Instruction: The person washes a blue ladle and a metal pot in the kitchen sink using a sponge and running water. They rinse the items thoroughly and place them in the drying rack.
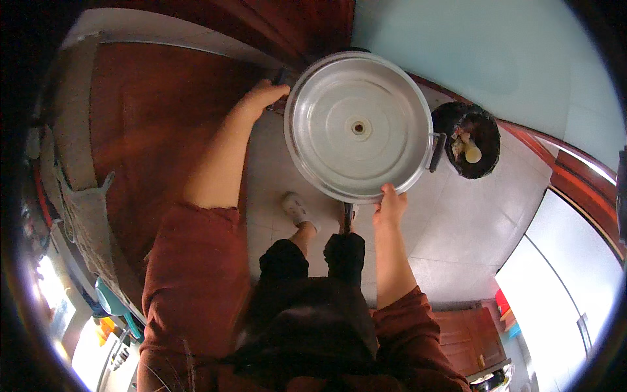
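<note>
A large round metal pan (323, 122) is held out over the floor, its pale, shallow inside turned up to me. A small dark spot marks its centre. Dark handles show at several sides, among them a side handle (437, 153) at the right and a straight one (348, 218) on the near side. My right hand (390, 205) grips the near right rim, thumb on top and fingers underneath. At the far left side my left hand (264, 97) is closed around a dark handle-like piece beside the rim. Its fingertips are hidden.
Just right of the pan stands a waste bin (472, 169) with a black liner and rubbish inside. Left is a reddish-brown wooden panel (156, 122); a pale panel (470, 54) rises beyond. A white refrigerator (553, 259) stands right. Cloth (88, 206) and a teal scoop (110, 296) are left.
</note>
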Demonstrator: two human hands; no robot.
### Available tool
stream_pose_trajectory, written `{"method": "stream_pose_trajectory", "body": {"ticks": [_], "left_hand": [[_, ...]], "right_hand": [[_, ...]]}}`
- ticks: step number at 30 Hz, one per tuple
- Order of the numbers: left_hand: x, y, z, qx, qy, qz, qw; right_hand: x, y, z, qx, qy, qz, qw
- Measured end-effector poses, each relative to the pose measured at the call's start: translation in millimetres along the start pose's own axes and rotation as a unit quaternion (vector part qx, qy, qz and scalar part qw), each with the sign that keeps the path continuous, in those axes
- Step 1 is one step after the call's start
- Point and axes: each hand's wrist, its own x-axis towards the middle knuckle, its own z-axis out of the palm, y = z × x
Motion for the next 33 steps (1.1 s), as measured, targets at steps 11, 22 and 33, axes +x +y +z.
{"method": "stream_pose_trajectory", "body": {"ticks": [11, 22, 33], "left_hand": [[-112, -50, -19, -0.224, -0.151, 0.0, 0.963], [-359, -66, -41, -0.438, -0.062, -0.108, 0.89], [-522, -152, -33, -0.541, -0.016, -0.026, 0.84]], "right_hand": [[-53, -66, -60, -0.028, -0.019, -0.006, 0.999], [-182, -159, -161, -0.087, -0.16, -0.051, 0.982], [-237, -151, -245, -0.187, -0.284, -0.046, 0.939]]}}
